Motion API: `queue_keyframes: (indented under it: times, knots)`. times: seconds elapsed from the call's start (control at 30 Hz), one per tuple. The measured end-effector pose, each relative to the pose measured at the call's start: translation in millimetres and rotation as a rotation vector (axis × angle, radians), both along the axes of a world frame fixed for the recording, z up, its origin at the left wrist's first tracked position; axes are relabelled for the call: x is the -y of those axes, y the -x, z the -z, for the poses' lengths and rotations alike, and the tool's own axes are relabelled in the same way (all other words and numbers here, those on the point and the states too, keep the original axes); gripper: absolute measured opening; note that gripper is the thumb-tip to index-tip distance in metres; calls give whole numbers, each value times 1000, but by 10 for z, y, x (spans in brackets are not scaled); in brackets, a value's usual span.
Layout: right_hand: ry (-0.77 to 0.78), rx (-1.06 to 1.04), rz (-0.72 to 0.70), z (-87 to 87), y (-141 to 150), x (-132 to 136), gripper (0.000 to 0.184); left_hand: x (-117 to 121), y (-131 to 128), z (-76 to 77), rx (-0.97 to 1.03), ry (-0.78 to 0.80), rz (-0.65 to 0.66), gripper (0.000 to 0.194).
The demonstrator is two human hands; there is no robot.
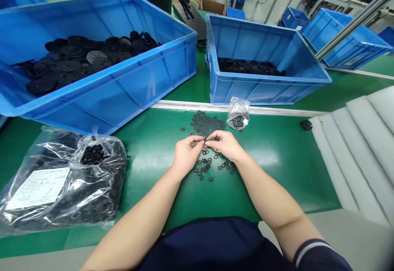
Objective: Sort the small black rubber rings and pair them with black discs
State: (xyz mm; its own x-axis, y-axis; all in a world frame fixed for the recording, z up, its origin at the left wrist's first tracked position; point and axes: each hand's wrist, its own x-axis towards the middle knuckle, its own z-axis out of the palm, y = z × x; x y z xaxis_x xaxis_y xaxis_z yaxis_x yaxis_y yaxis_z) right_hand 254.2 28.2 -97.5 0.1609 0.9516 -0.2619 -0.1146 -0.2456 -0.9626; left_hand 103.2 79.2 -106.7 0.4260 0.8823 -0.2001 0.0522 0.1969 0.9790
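Black rings (207, 122) lie loose on the worktop (147, 156), mostly left of the small clear bag (239, 106). Also there, left hand (187, 152) and right hand (227, 144) together pinch a small dark piece (206, 139); much seems left, what is done is unclear.

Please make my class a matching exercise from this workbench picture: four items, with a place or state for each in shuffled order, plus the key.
Column one
1. Large clear bag
2. Small clear bag
3. Black discs
4. Left hand and right hand

Column two
A. Inside the left blue bin
B. Fingertips together at a small dark piece
C. Bears a white label
D. Just in front of the right blue bin

Pairs: 1-C, 2-D, 3-A, 4-B
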Motion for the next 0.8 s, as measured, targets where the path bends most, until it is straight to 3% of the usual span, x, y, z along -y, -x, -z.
queue_keyframes:
  times: [0.33, 0.5, 0.63, 0.8]
  knots:
    - [30, 45, 87, 47, 14, -14, 25, -49, 40, -53, 69, 26, 100, 29]
    - [37, -221, -10, 8, -95, -8, 27, -121, 81, -29, 70, 6, 107, 26]
    - [32, -391, 45, -38, -270, -30, 22, -235, 155, -37, -89, -164, 26, 18]
    - [64, -394, 67, -7, -374, -51, 15, -378, 255, 2, -438, -562, 23, 10]
